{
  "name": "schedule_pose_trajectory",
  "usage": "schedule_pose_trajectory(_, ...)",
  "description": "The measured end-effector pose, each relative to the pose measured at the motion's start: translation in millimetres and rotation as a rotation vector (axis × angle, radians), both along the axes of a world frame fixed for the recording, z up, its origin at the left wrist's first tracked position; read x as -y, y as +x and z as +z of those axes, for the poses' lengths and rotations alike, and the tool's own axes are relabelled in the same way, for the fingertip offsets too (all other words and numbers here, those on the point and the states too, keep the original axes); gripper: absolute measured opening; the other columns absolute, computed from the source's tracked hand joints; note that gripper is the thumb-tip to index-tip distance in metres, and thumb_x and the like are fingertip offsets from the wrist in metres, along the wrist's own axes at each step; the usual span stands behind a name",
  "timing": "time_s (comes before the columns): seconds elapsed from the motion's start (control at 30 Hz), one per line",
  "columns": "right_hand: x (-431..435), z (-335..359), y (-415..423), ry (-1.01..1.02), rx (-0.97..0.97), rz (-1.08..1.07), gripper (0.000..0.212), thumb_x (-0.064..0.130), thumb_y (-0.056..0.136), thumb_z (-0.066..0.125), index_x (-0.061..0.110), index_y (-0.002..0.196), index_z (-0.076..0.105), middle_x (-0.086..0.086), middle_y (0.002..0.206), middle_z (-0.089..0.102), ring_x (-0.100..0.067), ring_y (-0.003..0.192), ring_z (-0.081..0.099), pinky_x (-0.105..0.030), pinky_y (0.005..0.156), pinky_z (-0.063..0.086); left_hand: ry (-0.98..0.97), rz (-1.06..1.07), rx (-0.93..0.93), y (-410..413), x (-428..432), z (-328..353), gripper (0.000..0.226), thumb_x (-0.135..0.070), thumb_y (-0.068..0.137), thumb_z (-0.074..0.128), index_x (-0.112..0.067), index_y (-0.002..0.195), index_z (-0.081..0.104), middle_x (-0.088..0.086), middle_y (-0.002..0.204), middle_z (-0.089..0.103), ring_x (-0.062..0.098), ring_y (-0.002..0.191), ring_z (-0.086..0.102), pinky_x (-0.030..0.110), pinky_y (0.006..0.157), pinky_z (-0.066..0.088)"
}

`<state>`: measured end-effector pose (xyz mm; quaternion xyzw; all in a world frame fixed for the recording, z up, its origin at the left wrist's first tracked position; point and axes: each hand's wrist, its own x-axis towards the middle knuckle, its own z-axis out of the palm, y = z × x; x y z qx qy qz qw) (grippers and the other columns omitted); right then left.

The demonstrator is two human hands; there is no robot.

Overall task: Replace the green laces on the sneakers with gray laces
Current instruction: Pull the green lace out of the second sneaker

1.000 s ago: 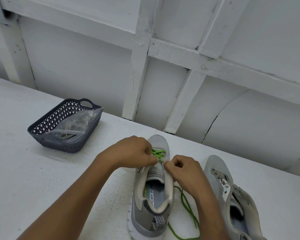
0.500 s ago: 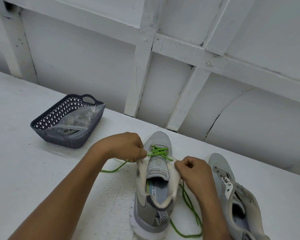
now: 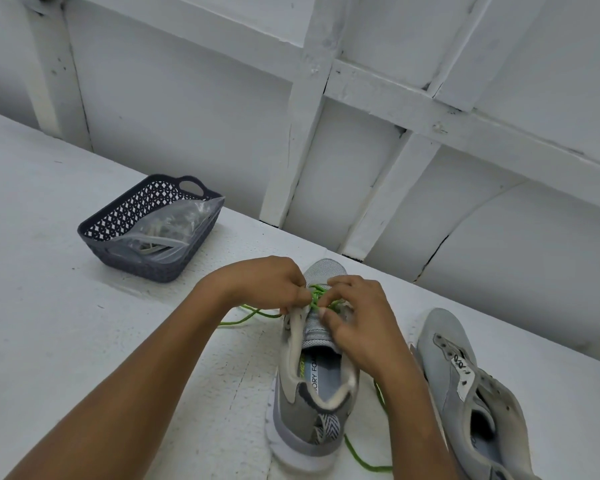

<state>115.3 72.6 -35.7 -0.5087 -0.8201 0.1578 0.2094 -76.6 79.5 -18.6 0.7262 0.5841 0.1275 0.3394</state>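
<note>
- Both the left hand [image 3: 267,285] and right hand [image 3: 357,323] pinch the lace [image 3: 315,295] at the sneaker's [image 3: 291,407] toe end.
- Loosen one crossing at a time, drawing slack toward its heel.

Two sneakers are counted: a laced sneaker [image 3: 312,403] and an unlaced sneaker [image 3: 465,393]. One green lace [image 3: 316,296] is seen. Two hands are counted, a left hand [image 3: 267,284] and a right hand [image 3: 357,323]. One basket [image 3: 160,268] is noted, and one bag [image 3: 174,223]. One table [image 3: 49,306] and one wall [image 3: 187,98] are seen.
</note>
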Motion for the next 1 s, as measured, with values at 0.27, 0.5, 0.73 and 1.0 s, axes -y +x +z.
schedule_pose_trajectory(0.27, -6.4, -6.8, 0.0, -0.194, -0.688, -0.555, 0.018, 0.011, 0.094, 0.057, 0.025, 0.083, 0.057, 0.009, 0.09, 0.061, -0.017, 0.091, 0.056, -0.026, 0.073, 0.041, -0.003, -0.013, 0.019, -0.2, -1.5, -1.7, 0.029, -0.028, 0.092, 0.053, -0.016, 0.068, 0.064, -0.003, 0.07, 0.069, 0.001, 0.052, 0.051, 0.023, 0.058, 0.04)
schedule_pose_trajectory(0.5, -1.6, 7.6, 3.2, 0.088, -0.206, -0.2, 0.015, 0.02, 0.086, 0.069, 0.033, 0.093, 0.071, 0.015, 0.117, 0.058, -0.008, 0.118, 0.038, -0.02, 0.095, 0.028, -0.04, 0.007, 0.054, 2.3, 0.5, 0.0, 0.029, -0.026, 0.092, 0.053, -0.005, 0.079, 0.069, -0.002, 0.069, 0.069, 0.013, 0.063, 0.055, 0.027, 0.066, 0.045)
schedule_pose_trajectory(0.73, -1.5, 8.5, -9.2, -0.044, 0.216, -0.08, 0.003, 0.029, 0.086, 0.068, 0.031, 0.086, 0.07, 0.016, 0.129, 0.058, -0.014, 0.125, 0.04, -0.028, 0.093, 0.031, -0.035, 0.002, 0.051, 3.6, 3.0, 3.8, 0.028, -0.024, 0.093, 0.053, -0.009, 0.073, 0.065, -0.004, 0.066, 0.064, 0.011, 0.055, 0.049, 0.023, 0.054, 0.04)
schedule_pose_trajectory(1.0, 3.9, 26.7, -5.4, -0.386, -1.035, -0.195, 0.019, 0.012, 0.104, 0.044, 0.013, 0.087, 0.05, 0.003, 0.071, 0.072, -0.017, 0.074, 0.069, -0.029, 0.079, 0.054, -0.056, 0.009, 0.083, 3.3, 3.7, 4.5, 0.029, -0.025, 0.093, 0.053, -0.013, 0.068, 0.062, -0.007, 0.06, 0.061, 0.009, 0.051, 0.048, 0.021, 0.053, 0.04)
